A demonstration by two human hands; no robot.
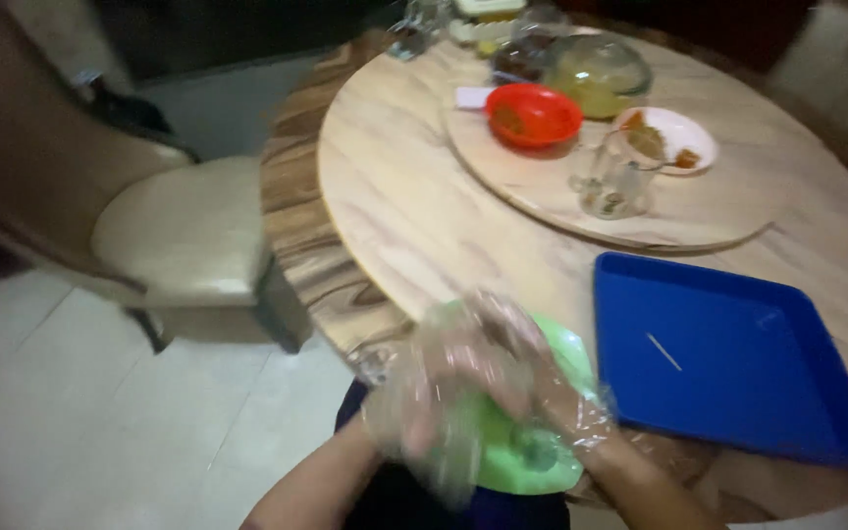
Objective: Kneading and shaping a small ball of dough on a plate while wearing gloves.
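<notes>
Head view shows the left hand [424, 407] and right hand [522, 368], both in crinkled clear plastic gloves, pressed together over a round green plate [542, 461] at the near edge of the round marble-look desk [404, 206]. Motion blur hides whether either grip closes on anything. A rectangular blue plastic tray [728, 358] lies just right of them.

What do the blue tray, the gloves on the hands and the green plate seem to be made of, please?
The blue tray looks like moulded plastic: uniform colour, soft sheen, rounded rim. The gloves on the left hand and right hand seem to be thin clear plastic film, wrinkled and see-through. The green plate is probably plastic too, though blur leaves that open.
</notes>
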